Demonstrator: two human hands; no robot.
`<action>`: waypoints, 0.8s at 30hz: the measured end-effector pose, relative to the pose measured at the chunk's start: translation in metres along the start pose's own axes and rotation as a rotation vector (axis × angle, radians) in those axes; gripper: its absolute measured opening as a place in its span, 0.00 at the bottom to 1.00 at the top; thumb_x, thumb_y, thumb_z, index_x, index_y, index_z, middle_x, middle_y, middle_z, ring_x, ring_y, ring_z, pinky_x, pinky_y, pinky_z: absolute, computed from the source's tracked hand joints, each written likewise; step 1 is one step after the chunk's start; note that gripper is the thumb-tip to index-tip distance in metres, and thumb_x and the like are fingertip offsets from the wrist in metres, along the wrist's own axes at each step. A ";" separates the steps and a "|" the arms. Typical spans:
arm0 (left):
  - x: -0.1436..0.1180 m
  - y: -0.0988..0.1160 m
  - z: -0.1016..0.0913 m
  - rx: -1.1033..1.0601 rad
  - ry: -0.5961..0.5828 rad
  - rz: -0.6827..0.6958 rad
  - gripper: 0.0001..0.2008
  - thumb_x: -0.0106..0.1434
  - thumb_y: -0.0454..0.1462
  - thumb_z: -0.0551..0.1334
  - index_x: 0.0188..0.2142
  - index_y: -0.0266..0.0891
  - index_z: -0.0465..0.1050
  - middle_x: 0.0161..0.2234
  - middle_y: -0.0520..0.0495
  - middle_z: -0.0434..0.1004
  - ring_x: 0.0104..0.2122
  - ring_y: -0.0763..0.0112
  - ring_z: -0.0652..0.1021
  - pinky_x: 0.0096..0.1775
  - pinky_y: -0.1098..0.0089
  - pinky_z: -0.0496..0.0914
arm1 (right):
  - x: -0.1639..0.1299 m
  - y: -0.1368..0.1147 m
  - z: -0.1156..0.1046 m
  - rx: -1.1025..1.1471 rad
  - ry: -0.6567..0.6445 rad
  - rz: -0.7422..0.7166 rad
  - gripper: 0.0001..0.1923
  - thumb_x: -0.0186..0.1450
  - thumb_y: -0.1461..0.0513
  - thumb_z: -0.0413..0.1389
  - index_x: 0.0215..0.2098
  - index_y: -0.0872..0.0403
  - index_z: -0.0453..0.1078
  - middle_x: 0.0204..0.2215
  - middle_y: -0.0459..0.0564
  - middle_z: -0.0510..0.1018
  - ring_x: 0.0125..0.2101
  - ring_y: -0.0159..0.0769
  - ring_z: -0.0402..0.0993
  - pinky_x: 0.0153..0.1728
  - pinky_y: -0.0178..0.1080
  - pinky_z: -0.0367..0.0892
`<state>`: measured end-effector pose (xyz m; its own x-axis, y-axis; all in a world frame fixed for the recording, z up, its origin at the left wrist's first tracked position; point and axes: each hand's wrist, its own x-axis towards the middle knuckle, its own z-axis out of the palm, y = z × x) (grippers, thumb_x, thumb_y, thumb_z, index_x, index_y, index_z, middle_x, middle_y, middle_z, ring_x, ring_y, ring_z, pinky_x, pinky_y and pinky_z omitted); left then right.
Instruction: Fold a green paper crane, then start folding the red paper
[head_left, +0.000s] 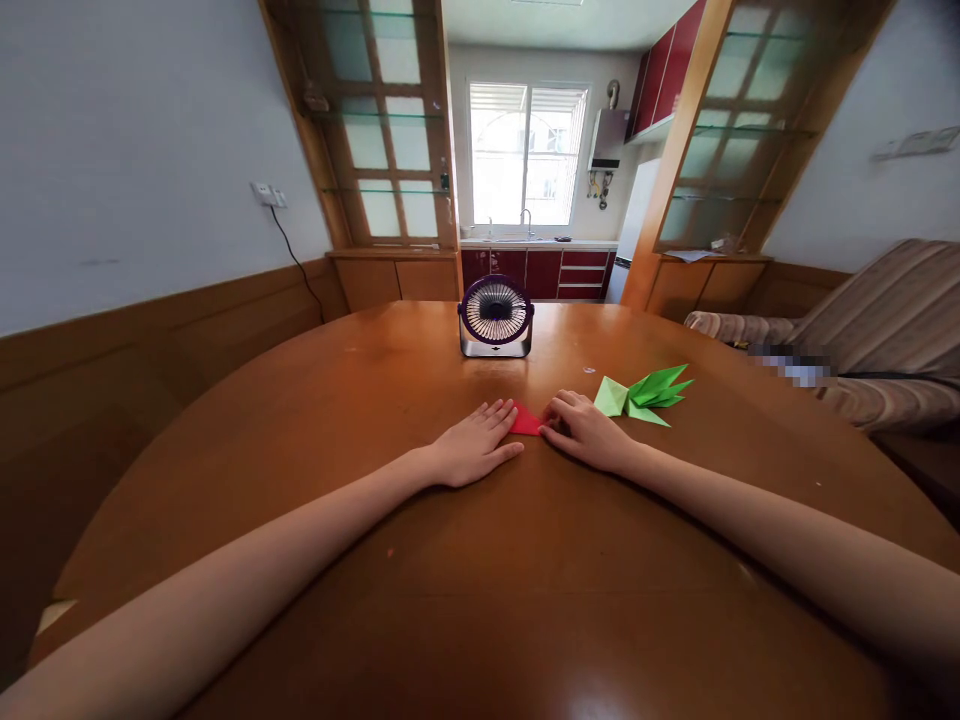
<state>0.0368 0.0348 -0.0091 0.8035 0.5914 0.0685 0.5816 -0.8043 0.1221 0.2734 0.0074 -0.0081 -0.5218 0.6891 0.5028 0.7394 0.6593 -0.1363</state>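
Note:
A small piece of folded red paper lies on the wooden table between my hands. My left hand rests flat over its left part, fingers stretched out and thumb apart. At the paper's right corner, my right hand has its thumb and fingertips closed in a pinch. The fingers hide the left and right ends of the paper. Just right of my right hand sits a green folded-paper piece with several pointed leaves.
A small dark purple fan stands on the table beyond my hands. A striped armchair is at the right. Behind the table are glass-shelved cabinets and a kitchen with a window.

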 end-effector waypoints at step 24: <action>0.029 -0.004 0.003 0.022 0.030 -0.119 0.27 0.72 0.42 0.39 0.67 0.32 0.48 0.68 0.40 0.45 0.67 0.64 0.49 0.65 0.57 0.44 | 0.003 -0.004 -0.005 -0.200 -0.143 -0.413 0.18 0.68 0.68 0.46 0.53 0.57 0.71 0.36 0.56 0.74 0.37 0.40 0.70 0.41 0.43 0.69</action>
<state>0.0583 0.0548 -0.0109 0.7244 0.6842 0.0846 0.6757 -0.7290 0.1096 0.2705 0.0053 -0.0021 -0.8321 0.4253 0.3560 0.5179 0.8256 0.2240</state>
